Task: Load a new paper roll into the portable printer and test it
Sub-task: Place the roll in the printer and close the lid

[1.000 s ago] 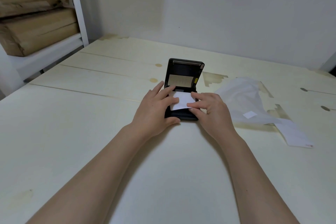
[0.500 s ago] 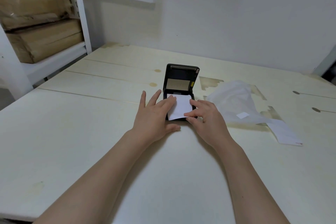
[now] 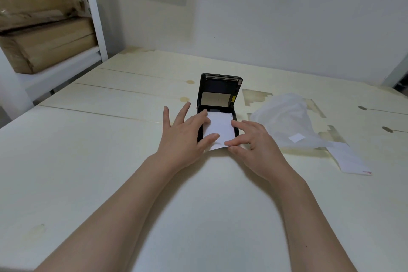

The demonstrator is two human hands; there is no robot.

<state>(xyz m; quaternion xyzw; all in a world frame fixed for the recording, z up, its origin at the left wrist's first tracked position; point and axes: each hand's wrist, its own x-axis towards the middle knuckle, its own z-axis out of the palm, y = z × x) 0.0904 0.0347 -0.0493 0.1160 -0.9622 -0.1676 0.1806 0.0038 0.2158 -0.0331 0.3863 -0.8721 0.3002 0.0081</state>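
Mid-table on the pale wooden table, black portable printer sits with lid flipped up at the far side. White paper lies over the open body, near end hanging past the near edge. Left hand fingers spread, flat on the paper's left edge, not gripping. Right hand pinches the paper's near right corner between thumb and forefinger. Crumpled clear plastic wrapper and a white paper strip lie to the right, apart from the printer
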